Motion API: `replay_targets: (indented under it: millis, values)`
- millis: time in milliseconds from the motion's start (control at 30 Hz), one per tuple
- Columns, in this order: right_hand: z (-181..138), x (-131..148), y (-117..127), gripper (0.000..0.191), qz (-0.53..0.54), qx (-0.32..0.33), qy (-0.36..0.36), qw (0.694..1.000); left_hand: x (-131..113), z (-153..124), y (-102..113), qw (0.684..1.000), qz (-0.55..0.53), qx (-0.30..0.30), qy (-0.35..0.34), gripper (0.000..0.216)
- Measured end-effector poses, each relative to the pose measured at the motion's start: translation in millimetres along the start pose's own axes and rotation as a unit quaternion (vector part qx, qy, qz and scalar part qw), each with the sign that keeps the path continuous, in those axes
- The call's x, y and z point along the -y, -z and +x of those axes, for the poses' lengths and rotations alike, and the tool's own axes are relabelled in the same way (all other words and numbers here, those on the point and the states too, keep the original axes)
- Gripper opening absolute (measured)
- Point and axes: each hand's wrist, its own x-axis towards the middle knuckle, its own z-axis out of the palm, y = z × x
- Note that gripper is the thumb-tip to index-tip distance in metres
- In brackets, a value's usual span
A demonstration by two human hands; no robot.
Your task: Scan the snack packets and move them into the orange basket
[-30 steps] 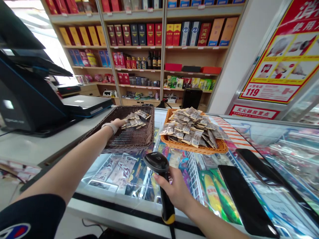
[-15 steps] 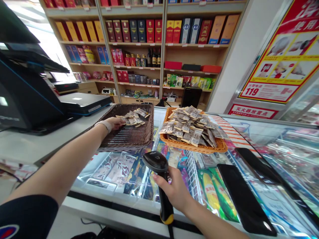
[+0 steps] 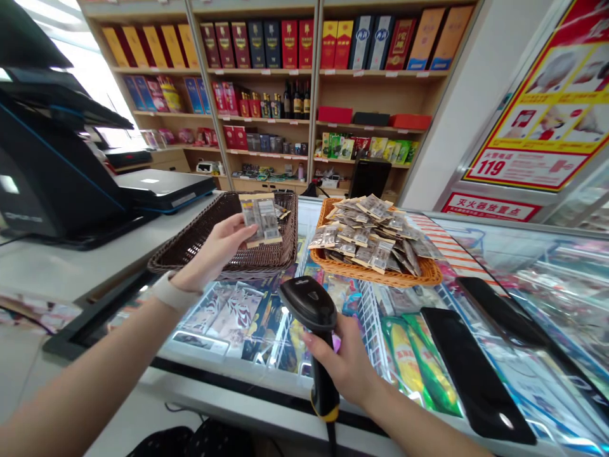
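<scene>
My left hand (image 3: 226, 244) pinches a small clear packet (image 3: 261, 219) by its left side and holds it upright above the dark brown wicker basket (image 3: 223, 260). Other packets in that basket are mostly hidden behind the held one. In my right hand (image 3: 349, 355) is a black barcode scanner (image 3: 309, 308) with a yellow-trimmed handle end, its head pointing up and to the left. To the right, an orange-brown wicker basket (image 3: 409, 277) is heaped with similar packets (image 3: 366, 228).
Both baskets stand on a glass-topped freezer with bagged goods under the glass, among them packed corn (image 3: 413, 362). Black glossy handles (image 3: 476, 374) lie at right. A scale (image 3: 164, 187) and a dark checkout machine (image 3: 52, 146) are at left. Shelves with boxes (image 3: 259, 44) stand behind.
My left hand has lifted a packet out of the dark basket and brought it nearer. The scanner stays in my right hand, and the view has shifted slightly.
</scene>
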Motion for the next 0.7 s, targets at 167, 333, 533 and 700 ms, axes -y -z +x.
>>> replay_targets:
  millis: [167, 333, 533, 700]
  values:
    - [-3.0, 3.6, 4.9, 0.028, -0.007, -0.004, 0.031, 0.999, 19.5, -31.2, -19.3, 0.998, 0.019, 0.0, -0.059, 0.04]
    - [-2.5, 4.0, 5.3, 0.026, -0.023, -0.005, 0.031, 0.999, 27.9, -35.5, -18.1, 0.994, 0.076, -0.008, -0.083, 0.038]
    - [-4.1, 7.8, 5.1, 0.027, -0.023, -0.005, 0.046, 0.999, 28.0, -37.2, -18.0, 0.992, 0.089, 0.0, -0.093, 0.037]
    - [-3.9, 9.4, 5.8, 0.027, -0.026, -0.004, 0.043, 0.999, 28.2, -38.0, -19.5, 0.992, 0.101, -0.012, -0.078, 0.041]
